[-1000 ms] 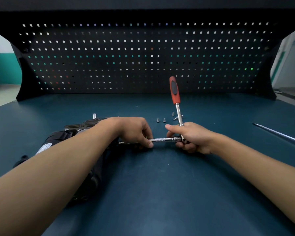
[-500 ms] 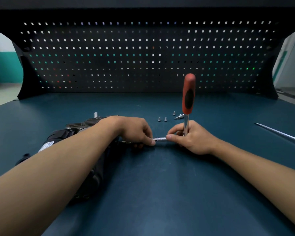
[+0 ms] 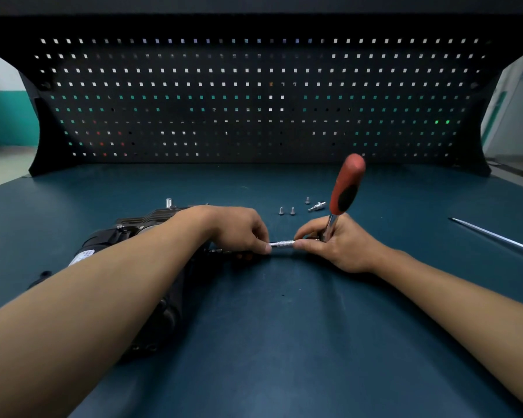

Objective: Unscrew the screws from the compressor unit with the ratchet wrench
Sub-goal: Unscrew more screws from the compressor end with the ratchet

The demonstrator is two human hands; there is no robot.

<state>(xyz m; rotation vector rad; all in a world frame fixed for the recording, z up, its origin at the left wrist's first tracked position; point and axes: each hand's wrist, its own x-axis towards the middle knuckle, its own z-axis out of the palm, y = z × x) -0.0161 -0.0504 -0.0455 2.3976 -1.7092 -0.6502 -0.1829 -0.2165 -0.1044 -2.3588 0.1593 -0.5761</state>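
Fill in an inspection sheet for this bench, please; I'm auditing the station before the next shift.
Surface: dark blue bench top, a few small specks.
Job's things: black compressor unit at left, partly under the left forearm; ratchet wrench with its red handle raised; knurled extension bar running level from the wrench toward the unit.
Clutter: three loose screws and a small metal fitting behind the hands; long thin metal rod at right.
Grippers: left hand pinches the extension bar; right hand grips the wrench near its head.
Cables: nothing seen.
Surroundings: black pegboard behind; teal-and-white wall at left.
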